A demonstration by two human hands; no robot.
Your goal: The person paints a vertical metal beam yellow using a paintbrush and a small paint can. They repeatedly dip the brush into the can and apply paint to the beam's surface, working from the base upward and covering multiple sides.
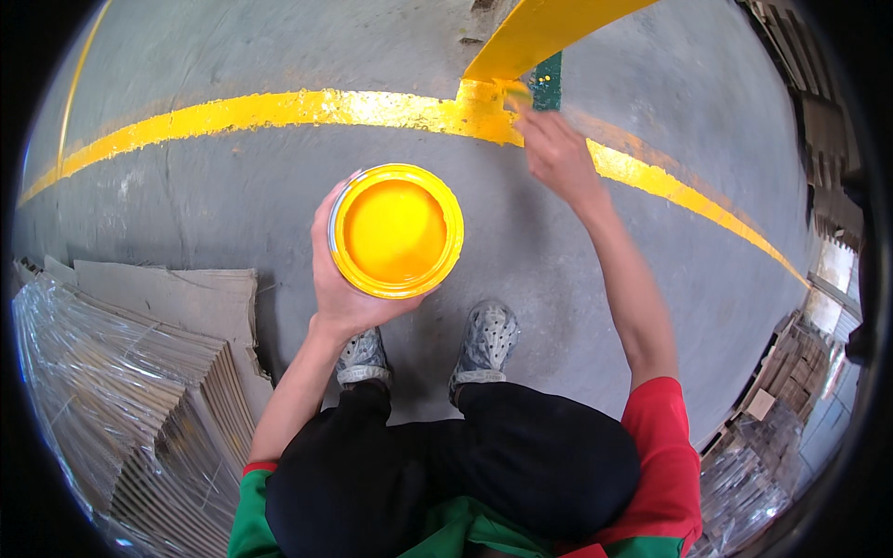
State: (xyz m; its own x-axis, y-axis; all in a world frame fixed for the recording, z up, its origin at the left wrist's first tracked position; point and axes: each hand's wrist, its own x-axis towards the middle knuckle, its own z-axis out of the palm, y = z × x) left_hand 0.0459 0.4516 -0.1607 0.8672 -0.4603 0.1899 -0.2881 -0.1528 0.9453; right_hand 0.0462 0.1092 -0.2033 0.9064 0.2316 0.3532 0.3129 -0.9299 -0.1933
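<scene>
A round can (455, 255) of bright yellow paint (394, 231) sits in my left hand (333, 296), whose fingers wrap its side and underside. The can is held above the floor, over my shoes, its top open. Farther off to the right, my right hand (563, 160) grips a paintbrush (515, 95) with yellow-coated bristles. Those bristles are at the wet yellow line (242, 112), near where a wider yellow band (549, 33) branches away. Just beside the brush lies a short dark green strip (548, 82) with yellow drops on it.
Flattened cardboard (158, 372) in clear wrap is stacked at the lower left. More wrapped stacks (758, 465) stand at the lower right, and brown piled sheets (809, 102) line the far right. My shoes (486, 337) rest on the grey concrete floor (214, 205).
</scene>
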